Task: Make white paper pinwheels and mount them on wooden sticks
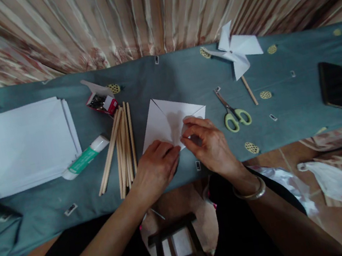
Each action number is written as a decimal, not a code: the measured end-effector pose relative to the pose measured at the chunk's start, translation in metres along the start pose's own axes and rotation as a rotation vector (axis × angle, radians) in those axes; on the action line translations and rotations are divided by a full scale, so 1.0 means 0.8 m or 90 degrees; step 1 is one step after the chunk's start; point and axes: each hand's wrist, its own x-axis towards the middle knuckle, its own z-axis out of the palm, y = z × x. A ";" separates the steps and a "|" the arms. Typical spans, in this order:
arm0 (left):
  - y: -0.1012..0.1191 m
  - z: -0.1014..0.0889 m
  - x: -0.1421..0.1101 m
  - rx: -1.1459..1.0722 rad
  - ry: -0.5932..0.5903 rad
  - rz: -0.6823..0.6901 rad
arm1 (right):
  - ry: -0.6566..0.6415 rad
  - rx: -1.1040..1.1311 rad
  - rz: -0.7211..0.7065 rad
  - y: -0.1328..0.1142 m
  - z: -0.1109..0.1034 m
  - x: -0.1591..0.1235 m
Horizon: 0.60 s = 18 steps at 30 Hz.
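So both hands are working on the white paper square (154, 124), which is lying on the cloth-covered tabletop (188, 77) right in front of the body, between the bundle of sticks and the green-handled scissors. Left hand (156, 167) is pressing its near edge, right hand (209, 143) is pinching a curled flap near the middle, fingers nearly closed. Both hands are sitting about equally close, fingertips almost meeting, and most of the sheet is stretching away beyond them, one corner pointing off.
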 end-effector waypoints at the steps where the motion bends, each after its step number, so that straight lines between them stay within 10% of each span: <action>1: 0.000 0.000 0.000 -0.002 0.000 -0.001 | 0.002 -0.001 0.000 0.000 0.000 0.000; 18: 0.002 -0.001 0.000 -0.010 -0.001 -0.015 | -0.038 -0.036 -0.054 -0.004 0.003 -0.002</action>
